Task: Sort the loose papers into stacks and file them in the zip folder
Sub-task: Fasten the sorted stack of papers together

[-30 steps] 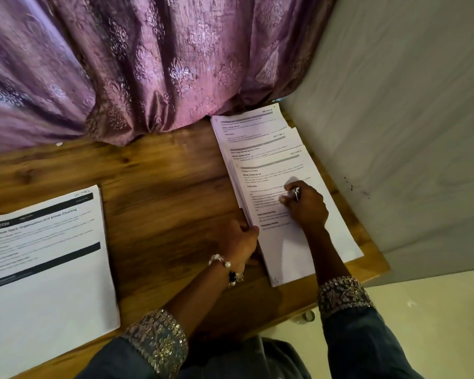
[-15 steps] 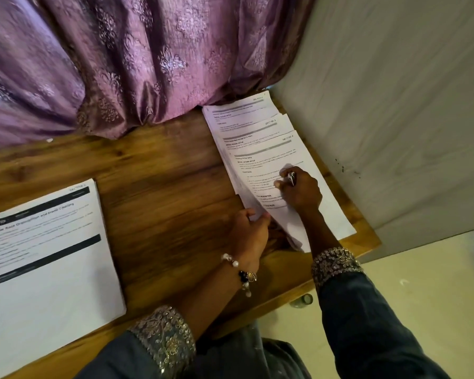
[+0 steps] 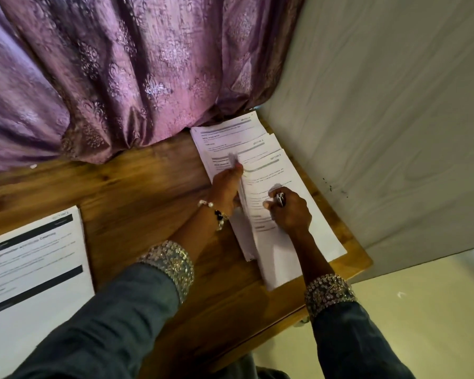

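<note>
The left hand (image 3: pixel 227 187) has slid up the papers' (image 3: pixel 285 242) edge, pinching it to square them; the right hand (image 3: pixel 290 212) presses on top, gripping a pen (image 3: pixel 280 199).

table (image 3: pixel 148 192): runs left to right, curtain (image 3: pixel 121 72) hanging behind it, wall panel (image 3: pixel 381 119) along its right edge
fanned papers (image 3: pixel 307 236): far right corner of the table, overlapping, each sheet a bit nearer than the one behind
left hand (image 3: pixel 226 187): at the fan's left edge
right hand (image 3: pixel 290 212): on top of the nearest sheet
other stack (image 3: pixel 30 269): near left on the table, well apart from the fan
</note>
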